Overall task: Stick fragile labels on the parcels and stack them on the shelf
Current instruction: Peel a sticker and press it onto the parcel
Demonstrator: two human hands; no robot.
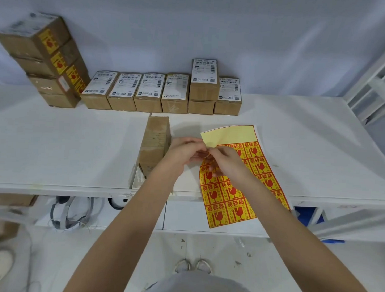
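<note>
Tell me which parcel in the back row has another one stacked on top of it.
The second parcel from the right in the row of unlabelled parcels: a box sits on it, rising above the rest. The others each stand alone.

parcel (155,144) left of label sheet (236,175)

Label sheet (236,186): yellow squares, red glass symbols and characters, pale yellow bare backing; parcels (148,92): brown cardboard, white barcode labels; tabletop (56,141): white; wall (191,25): pale blue-grey.
</note>
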